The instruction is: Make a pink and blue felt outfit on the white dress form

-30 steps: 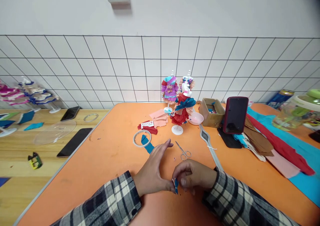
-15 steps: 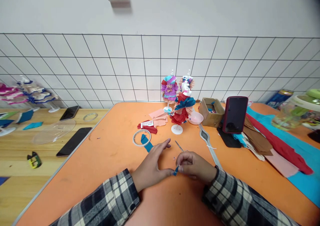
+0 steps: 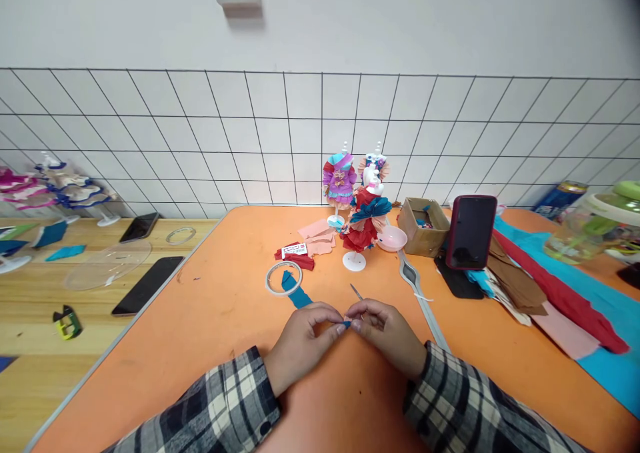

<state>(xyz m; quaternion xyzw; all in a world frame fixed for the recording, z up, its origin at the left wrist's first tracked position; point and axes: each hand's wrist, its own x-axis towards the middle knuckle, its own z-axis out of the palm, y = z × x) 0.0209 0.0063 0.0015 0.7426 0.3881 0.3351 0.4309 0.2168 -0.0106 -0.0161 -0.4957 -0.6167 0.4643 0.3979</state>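
Between my two hands is a small piece of blue crepe paper (image 3: 347, 323), mostly covered by fingertips. My left hand (image 3: 307, 339) is closed in a pinch on its left side. My right hand (image 3: 387, 333) pinches the other side, its fingertips close to those of the left. A thin pointed metal tool (image 3: 356, 291) sticks out just beyond my right hand; its other end is hidden. Beyond my left hand lies a blue paper strip (image 3: 300, 297), partly inside a roll of clear tape (image 3: 269, 281).
Small dress forms with a red and blue paper dress (image 3: 364, 229) and a purple dress (image 3: 340, 179) stand at the back. To their right are a pink bowl (image 3: 392, 238), a cardboard box (image 3: 425, 229) and a propped phone (image 3: 470, 233). Folded crepe paper (image 3: 565, 293) lies at right.
My left hand has gone from spread fingers to a pinch on the blue paper. Both hands have moved slightly away from me, and their fingertips have come together.
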